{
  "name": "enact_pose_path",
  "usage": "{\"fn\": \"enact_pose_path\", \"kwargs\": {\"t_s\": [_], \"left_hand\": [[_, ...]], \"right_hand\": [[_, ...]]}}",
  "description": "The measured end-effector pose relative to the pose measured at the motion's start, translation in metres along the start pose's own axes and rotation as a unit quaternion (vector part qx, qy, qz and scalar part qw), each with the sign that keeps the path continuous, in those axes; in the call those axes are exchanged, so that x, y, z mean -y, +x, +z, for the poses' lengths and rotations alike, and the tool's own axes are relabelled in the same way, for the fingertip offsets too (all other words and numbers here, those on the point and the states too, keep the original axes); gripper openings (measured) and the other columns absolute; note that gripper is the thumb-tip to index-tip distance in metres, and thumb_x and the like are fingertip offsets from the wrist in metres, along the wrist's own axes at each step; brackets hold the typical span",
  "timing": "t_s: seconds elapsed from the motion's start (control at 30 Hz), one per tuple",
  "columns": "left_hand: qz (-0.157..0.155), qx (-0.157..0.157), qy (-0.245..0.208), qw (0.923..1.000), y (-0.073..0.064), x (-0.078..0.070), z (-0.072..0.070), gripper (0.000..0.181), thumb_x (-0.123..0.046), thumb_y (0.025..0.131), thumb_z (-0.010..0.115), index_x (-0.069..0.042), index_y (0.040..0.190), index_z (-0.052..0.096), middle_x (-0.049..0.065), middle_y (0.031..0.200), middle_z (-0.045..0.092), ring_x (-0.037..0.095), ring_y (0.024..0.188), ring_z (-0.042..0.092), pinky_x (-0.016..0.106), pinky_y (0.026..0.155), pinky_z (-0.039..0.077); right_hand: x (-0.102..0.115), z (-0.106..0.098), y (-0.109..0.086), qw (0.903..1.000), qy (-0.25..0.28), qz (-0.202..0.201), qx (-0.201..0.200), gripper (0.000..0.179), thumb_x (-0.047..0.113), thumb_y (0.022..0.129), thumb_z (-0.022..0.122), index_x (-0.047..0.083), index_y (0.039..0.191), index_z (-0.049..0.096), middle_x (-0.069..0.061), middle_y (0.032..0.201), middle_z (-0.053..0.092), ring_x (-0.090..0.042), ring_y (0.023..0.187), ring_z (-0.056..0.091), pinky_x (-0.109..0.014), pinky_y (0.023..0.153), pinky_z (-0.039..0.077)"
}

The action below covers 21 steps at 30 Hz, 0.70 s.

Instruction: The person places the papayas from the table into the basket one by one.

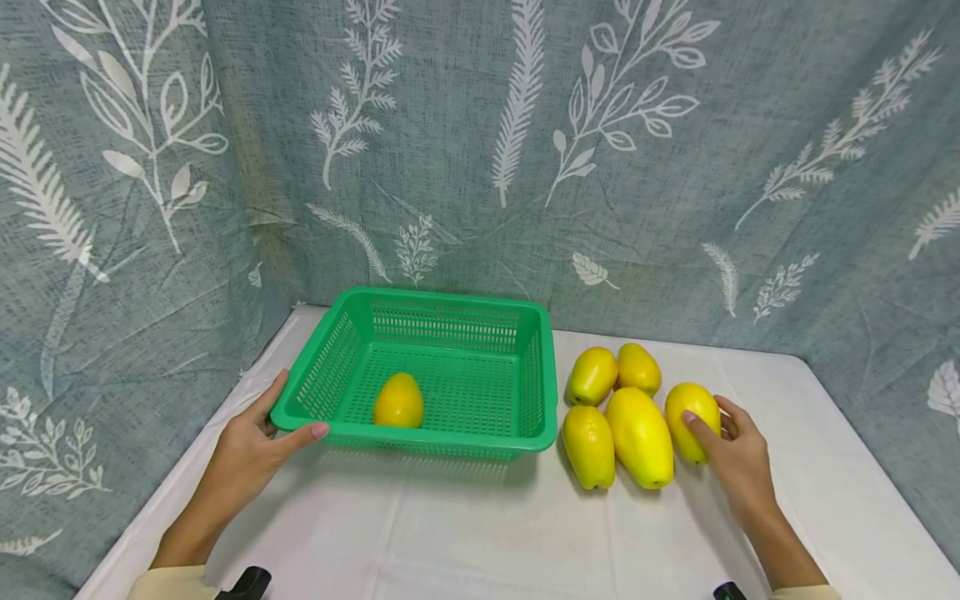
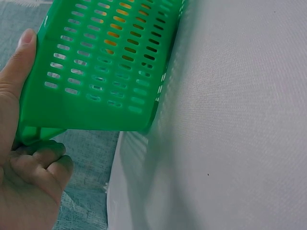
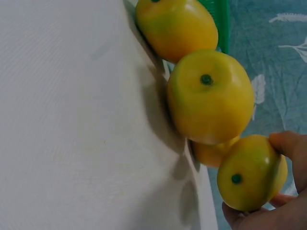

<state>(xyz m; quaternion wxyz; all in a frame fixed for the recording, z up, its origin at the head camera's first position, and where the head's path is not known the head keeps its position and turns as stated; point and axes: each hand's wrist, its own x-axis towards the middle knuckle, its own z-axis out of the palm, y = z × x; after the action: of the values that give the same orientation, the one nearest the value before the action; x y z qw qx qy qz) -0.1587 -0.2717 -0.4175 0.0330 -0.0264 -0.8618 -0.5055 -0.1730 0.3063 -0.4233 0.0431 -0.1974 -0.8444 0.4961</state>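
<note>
My left hand (image 1: 243,454) grips the near left corner of a green plastic basket (image 1: 450,439), thumb over the rim and fingers curled beneath it in the left wrist view. Inside the basket, close to its near wall, lies one yellow mango (image 1: 398,400). My right hand (image 1: 737,454) holds another mango (image 1: 692,421) between thumb and fingers, at the right side of a group. That group includes a large mango (image 1: 640,437), a near left mango (image 1: 588,447) and two at the back (image 1: 592,375). In the right wrist view the held mango (image 3: 250,172) shows a green stem spot.
A white cloth (image 1: 465,525) covers the table. Behind it and along both sides hangs a grey-green curtain (image 1: 450,167) with white leaf prints. The basket stands left of the mango group, near the back edge.
</note>
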Motion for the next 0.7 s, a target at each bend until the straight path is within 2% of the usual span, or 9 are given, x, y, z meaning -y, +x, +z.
{"fn": "enact_pose_path", "kwargs": {"t_s": [0.2, 0.37, 0.43, 0.47, 0.53, 0.6, 0.7], "left_hand": [[0.001, -0.002, 0.004, 1.0, -0.001, -0.001, 0.0, 0.1, -0.028, 0.101, 0.077, -0.012, 0.171, 0.006, 0.024, 0.172, 0.022, 0.037, 0.146, 0.045, 0.002, 0.087, 0.047], [-0.005, -0.003, 0.004, 1.0, -0.001, -0.002, 0.0, 0.101, -0.028, 0.1, 0.078, -0.013, 0.171, 0.006, 0.026, 0.171, 0.025, 0.041, 0.145, 0.044, 0.002, 0.086, 0.047], [-0.007, -0.005, 0.007, 0.9999, 0.0, -0.002, 0.0, 0.101, -0.028, 0.1, 0.078, -0.013, 0.171, 0.007, 0.026, 0.171, 0.026, 0.042, 0.145, 0.044, 0.002, 0.085, 0.047], [-0.007, -0.005, 0.005, 0.9999, 0.0, -0.002, 0.001, 0.101, -0.027, 0.1, 0.078, -0.013, 0.171, 0.007, 0.026, 0.171, 0.025, 0.042, 0.146, 0.043, 0.002, 0.085, 0.047], [-0.007, -0.005, 0.006, 0.9999, 0.0, -0.002, 0.0, 0.101, -0.026, 0.1, 0.078, -0.013, 0.171, 0.007, 0.026, 0.171, 0.026, 0.041, 0.146, 0.043, 0.002, 0.086, 0.047], [-0.007, -0.003, 0.003, 1.0, 0.0, -0.003, 0.0, 0.101, -0.027, 0.1, 0.078, -0.013, 0.171, 0.007, 0.026, 0.171, 0.025, 0.041, 0.146, 0.043, 0.002, 0.086, 0.047], [-0.008, -0.002, 0.004, 1.0, 0.0, -0.004, 0.0, 0.101, -0.028, 0.1, 0.078, -0.013, 0.171, 0.006, 0.026, 0.171, 0.025, 0.04, 0.146, 0.044, 0.002, 0.086, 0.048]], "right_hand": [[0.01, -0.001, -0.003, 0.9999, 0.012, -0.01, -0.004, 0.09, 0.054, 0.104, 0.064, 0.012, 0.171, 0.022, -0.025, 0.17, 0.031, -0.042, 0.155, 0.034, -0.057, 0.123, 0.035], [0.021, -0.002, -0.006, 0.9997, 0.012, -0.021, -0.003, 0.088, 0.055, 0.103, 0.064, 0.015, 0.171, 0.025, -0.021, 0.169, 0.035, -0.037, 0.154, 0.038, -0.05, 0.122, 0.038], [0.025, -0.001, -0.009, 0.9997, 0.011, -0.024, -0.001, 0.088, 0.056, 0.103, 0.065, 0.016, 0.17, 0.026, -0.019, 0.169, 0.037, -0.035, 0.153, 0.04, -0.042, 0.121, 0.04], [0.027, -0.001, -0.01, 0.9995, 0.014, -0.027, 0.002, 0.087, 0.056, 0.103, 0.065, 0.016, 0.17, 0.026, -0.019, 0.169, 0.037, -0.034, 0.152, 0.04, -0.034, 0.119, 0.043], [0.03, 0.0, -0.012, 0.9991, 0.025, -0.034, 0.007, 0.087, 0.056, 0.103, 0.065, 0.016, 0.17, 0.027, -0.019, 0.168, 0.039, -0.033, 0.151, 0.042, -0.019, 0.109, 0.048], [0.034, 0.002, -0.014, 0.9986, 0.033, -0.04, 0.011, 0.086, 0.055, 0.102, 0.066, 0.016, 0.17, 0.028, -0.017, 0.167, 0.04, -0.031, 0.15, 0.043, -0.009, 0.1, 0.047], [0.039, 0.004, -0.015, 0.9977, 0.044, -0.049, 0.016, 0.085, 0.055, 0.102, 0.067, 0.017, 0.169, 0.03, -0.016, 0.166, 0.042, -0.03, 0.148, 0.045, -0.003, 0.092, 0.045]]}}
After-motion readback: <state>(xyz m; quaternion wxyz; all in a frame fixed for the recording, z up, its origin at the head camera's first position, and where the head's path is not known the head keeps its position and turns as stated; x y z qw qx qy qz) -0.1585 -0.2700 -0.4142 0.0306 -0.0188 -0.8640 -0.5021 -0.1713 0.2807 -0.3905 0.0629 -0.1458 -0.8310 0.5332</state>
